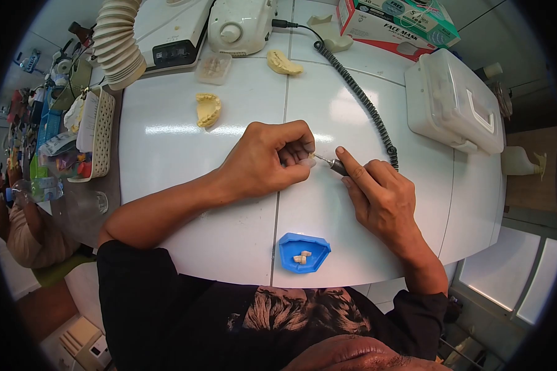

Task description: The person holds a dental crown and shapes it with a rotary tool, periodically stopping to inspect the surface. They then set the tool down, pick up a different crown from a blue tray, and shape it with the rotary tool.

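My left hand (260, 157) is closed, pinching a small whitish piece (308, 161) between thumb and fingertips; the fingers cover most of it, and I cannot tell its exact kind. In my right hand (384, 191) is a rotary handpiece (338, 167), gripped like a pen with the index finger stretched above it. Its thin metal bit points left, the tip right at the whitish piece. Below the hands, near the table's front edge, a blue faceted tray (285, 248) contains several small tooth-coloured blocks (301, 259).
Two yellowish dental casts (208, 110) (284, 63) lie toward the back, near a clear box (215, 68). A coiled cord (362, 93) runs from the control unit (235, 31). A ribbed hose (119, 46) hangs back left. At right stands a white case (455, 102); a person (34, 238) sits far left.
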Demonstrator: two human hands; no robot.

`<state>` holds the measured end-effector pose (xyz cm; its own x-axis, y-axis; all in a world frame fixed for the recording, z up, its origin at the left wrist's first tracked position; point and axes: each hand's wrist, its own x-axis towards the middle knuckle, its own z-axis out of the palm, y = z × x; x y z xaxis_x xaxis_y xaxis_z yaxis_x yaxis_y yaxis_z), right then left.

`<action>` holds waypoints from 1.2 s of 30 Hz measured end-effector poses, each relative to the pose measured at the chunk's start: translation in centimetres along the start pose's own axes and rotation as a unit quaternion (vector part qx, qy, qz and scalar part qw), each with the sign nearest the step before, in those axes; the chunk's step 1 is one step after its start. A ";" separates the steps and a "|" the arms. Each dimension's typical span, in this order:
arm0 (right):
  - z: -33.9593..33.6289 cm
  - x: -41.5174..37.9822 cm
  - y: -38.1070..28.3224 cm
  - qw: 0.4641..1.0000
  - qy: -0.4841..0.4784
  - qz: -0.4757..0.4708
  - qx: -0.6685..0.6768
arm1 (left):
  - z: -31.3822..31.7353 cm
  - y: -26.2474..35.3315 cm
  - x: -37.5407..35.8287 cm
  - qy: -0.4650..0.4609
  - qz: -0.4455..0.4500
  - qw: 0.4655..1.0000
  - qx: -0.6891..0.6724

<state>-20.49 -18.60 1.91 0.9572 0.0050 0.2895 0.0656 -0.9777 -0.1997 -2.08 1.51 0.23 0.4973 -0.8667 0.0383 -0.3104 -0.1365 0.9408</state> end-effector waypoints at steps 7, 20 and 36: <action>0.0 0.1 -0.1 1.000 0.002 0.002 0.000 | 0.0 -0.1 0.0 0.000 0.001 1.000 -0.002; -0.1 0.2 -0.2 1.000 -0.001 0.006 -0.007 | 0.0 -0.1 0.1 -0.006 -0.002 1.000 0.009; 0.0 0.1 0.0 1.000 0.003 0.000 0.000 | 0.0 0.1 0.1 0.001 -0.008 1.000 0.001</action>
<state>-20.40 -18.62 1.92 0.9557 0.0047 0.2945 0.0662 -0.9777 -0.1994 -2.06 1.41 0.28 0.5033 -0.8638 0.0233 -0.3045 -0.1520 0.9403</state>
